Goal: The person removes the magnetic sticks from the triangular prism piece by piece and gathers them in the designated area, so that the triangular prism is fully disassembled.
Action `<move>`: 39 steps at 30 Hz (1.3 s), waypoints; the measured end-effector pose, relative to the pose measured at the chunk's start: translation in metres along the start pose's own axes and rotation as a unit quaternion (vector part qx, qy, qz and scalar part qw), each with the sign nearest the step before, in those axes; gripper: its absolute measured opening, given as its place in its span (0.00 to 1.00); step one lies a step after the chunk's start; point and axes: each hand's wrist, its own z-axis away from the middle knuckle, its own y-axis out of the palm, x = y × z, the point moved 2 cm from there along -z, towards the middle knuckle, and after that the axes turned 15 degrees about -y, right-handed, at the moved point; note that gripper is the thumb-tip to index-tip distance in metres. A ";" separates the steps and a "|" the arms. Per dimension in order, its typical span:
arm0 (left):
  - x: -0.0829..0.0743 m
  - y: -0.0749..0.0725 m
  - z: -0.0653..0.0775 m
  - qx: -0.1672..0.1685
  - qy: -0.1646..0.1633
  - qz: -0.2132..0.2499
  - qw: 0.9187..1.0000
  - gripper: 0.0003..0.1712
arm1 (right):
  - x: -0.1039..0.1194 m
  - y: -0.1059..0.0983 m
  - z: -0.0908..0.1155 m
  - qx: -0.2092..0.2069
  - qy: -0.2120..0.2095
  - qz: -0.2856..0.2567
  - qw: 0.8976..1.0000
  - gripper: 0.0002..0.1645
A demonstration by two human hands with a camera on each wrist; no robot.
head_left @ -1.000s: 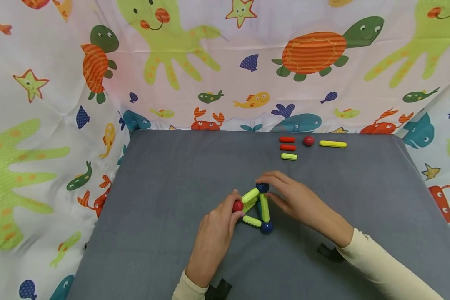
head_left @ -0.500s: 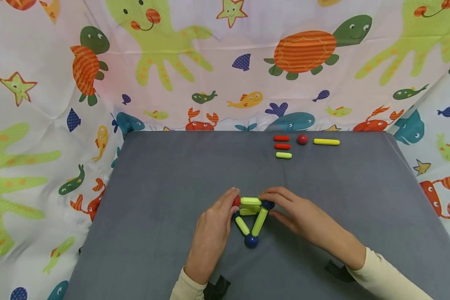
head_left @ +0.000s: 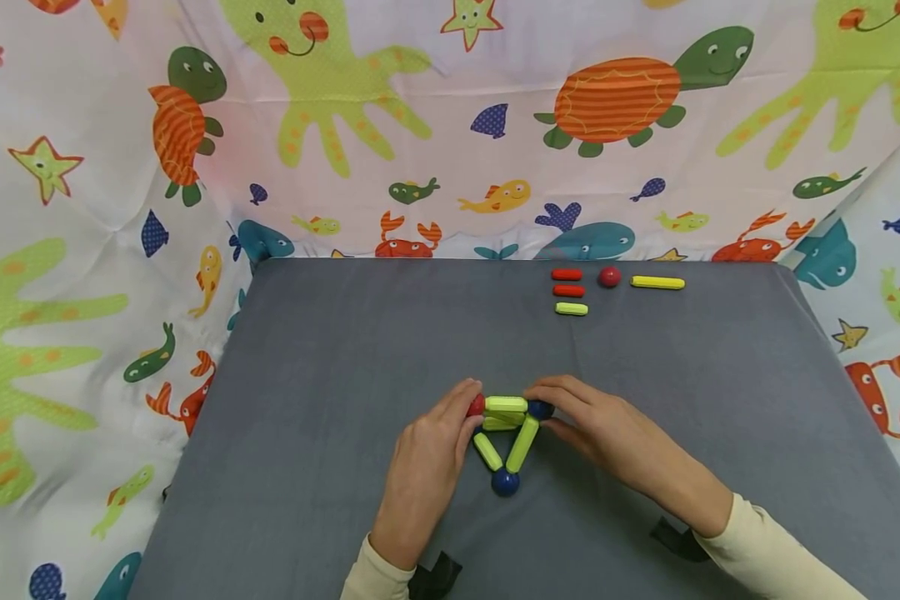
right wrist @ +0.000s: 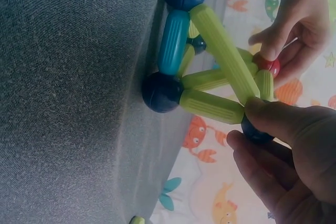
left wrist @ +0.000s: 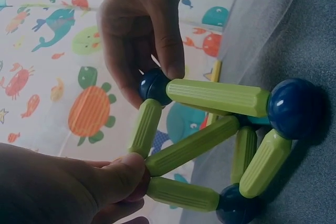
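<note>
A frame of light green rods (left wrist: pixel 218 95) joined by balls stands on the grey cloth between my hands. My left hand (head_left: pixel 423 467) pinches the red ball (right wrist: pixel 270 65) at an upper corner, between thumb and fingers. At the other upper corner, my right hand (head_left: pixel 622 433) pinches a dark blue ball (right wrist: pixel 256 130); a green rod links these two corners. Lower down, a teal rod (right wrist: pixel 174 43) joins two more blue balls, one of them the near corner ball (head_left: pixel 505 482). Fingers partly cover both held balls.
Behind the frame lie two red rods (head_left: pixel 568 291), a short green rod (head_left: pixel 572 308), a loose red ball (head_left: pixel 609 277) and a longer yellow rod (head_left: pixel 657 282). A printed curtain (head_left: pixel 435 117) borders the table's back and sides.
Over the first half second, both hands turned the frame clockwise as seen from above; its near blue ball swung left and toward me. Since then, frame and hands have barely moved.
</note>
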 end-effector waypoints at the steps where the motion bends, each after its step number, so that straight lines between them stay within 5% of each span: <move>1: 0.000 0.000 0.000 0.000 -0.001 0.000 1.000 0.25 | 0.000 0.000 0.000 -0.001 0.000 0.001 1.000 0.37; 24: 0.001 -0.002 0.004 -0.004 0.001 0.020 1.000 0.24 | -0.002 0.007 0.002 -0.030 -0.005 0.007 1.000 0.37; 39: 0.001 -0.002 0.005 -0.004 0.003 0.026 1.000 0.24 | -0.001 0.012 0.001 -0.015 0.009 -0.021 1.000 0.34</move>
